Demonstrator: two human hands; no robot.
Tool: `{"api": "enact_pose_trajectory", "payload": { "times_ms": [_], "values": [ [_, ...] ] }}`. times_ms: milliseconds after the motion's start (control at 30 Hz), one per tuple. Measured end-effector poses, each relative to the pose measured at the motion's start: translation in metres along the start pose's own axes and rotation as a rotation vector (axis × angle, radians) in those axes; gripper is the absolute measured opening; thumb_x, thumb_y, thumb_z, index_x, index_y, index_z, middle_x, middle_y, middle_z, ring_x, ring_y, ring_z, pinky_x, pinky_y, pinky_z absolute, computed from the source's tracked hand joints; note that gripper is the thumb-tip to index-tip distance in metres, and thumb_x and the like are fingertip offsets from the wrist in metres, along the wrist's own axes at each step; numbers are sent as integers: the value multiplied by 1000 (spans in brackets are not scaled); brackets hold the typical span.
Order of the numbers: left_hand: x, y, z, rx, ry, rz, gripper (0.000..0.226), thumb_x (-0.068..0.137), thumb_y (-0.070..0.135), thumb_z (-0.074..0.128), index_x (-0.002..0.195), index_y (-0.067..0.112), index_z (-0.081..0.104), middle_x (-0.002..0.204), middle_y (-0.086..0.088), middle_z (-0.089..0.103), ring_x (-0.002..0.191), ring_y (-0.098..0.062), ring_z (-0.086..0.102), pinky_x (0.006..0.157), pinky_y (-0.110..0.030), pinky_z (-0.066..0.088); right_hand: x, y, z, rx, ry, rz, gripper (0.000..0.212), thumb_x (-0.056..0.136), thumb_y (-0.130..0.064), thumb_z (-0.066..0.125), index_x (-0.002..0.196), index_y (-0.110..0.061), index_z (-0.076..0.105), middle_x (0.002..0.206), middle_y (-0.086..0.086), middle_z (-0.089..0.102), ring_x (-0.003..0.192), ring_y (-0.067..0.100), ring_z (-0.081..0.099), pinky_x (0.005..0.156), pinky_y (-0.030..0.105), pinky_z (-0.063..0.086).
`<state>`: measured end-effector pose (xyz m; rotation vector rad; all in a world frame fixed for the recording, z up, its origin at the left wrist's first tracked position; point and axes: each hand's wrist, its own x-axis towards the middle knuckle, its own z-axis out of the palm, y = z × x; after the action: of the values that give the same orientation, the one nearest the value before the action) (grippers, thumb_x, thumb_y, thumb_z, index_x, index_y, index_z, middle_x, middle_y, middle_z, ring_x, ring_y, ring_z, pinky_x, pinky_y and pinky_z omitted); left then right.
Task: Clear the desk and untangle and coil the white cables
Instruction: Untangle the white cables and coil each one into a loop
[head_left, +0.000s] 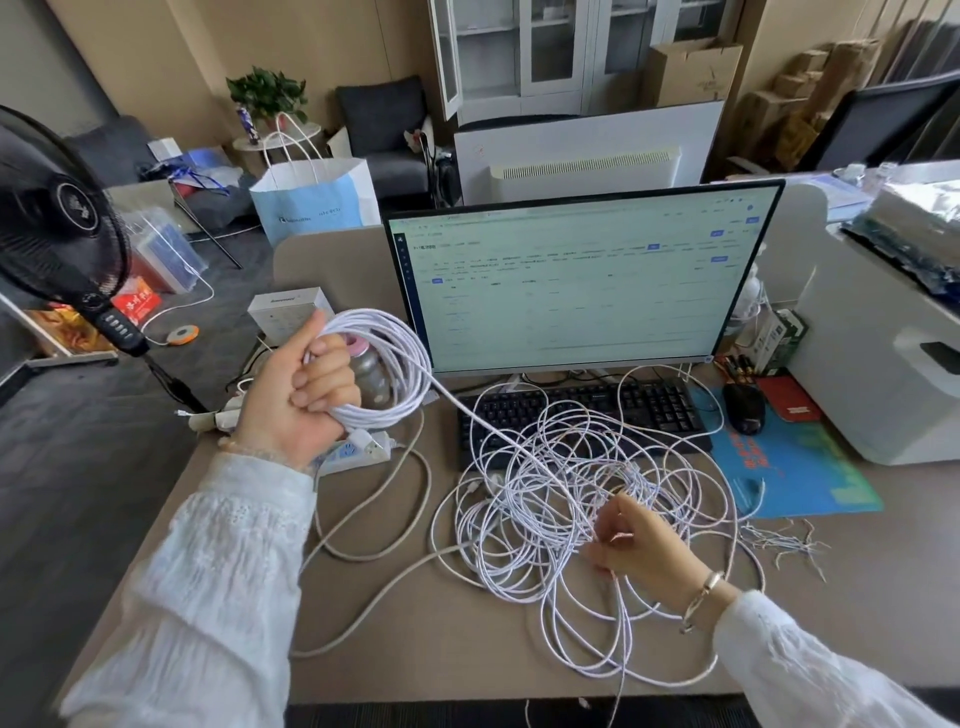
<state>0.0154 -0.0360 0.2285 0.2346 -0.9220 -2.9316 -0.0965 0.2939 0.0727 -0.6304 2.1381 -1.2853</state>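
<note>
Our left hand (298, 389) is raised above the surface, palm turned toward us, thumb pointing up and fingers curled in a tight grip round a bundle of coils (387, 364). Its forearm, in a white sleeve, reaches up from the lower left. Our right hand (641, 551) sits lower, over the tangle (561, 499), back of the hand facing us, fingertips pinching strands. A bracelet circles that wrist; the sleeve enters from the lower right.

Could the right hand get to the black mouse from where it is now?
Probably yes, once it lets go: the right hand pinches strands in the cable tangle, and only desk and mat lie before the mouse.
</note>
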Motion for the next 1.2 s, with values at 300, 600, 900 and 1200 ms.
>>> {"api": "enact_pose_trajectory", "payload": {
  "times_ms": [300,600,900,1200],
  "values": [
    [17,-38,9,413,365,251,42,100,44,40,66,20,36,37,9,25,28,-4,20,31,-18,18,-8,-41,1,-457,58,-122,23,85,-24,71,68,-21,56,59,-1,66,56,13,64,67,29,54],
    [18,-81,27,959,315,92,45,99,34,48,60,11,42,43,-2,44,31,-15,41,36,-19,36,-22,-138,5,-721,92,-630,26,94,-43,51,85,-22,63,73,-7,67,63,17,63,56,30,47],
    [3,-99,48,663,160,-356,43,90,40,52,57,15,39,38,-3,48,28,-14,47,33,-17,39,5,-178,-22,-630,297,-699,43,89,-54,36,91,-23,65,73,-7,70,68,25,66,60,36,51],
    [3,-93,42,165,-218,-565,36,96,34,53,67,13,51,36,3,45,27,-8,44,31,-19,36,10,-169,-37,-588,313,-569,20,95,-38,53,92,-20,62,57,-14,50,59,23,51,56,29,37]
  ]
}}
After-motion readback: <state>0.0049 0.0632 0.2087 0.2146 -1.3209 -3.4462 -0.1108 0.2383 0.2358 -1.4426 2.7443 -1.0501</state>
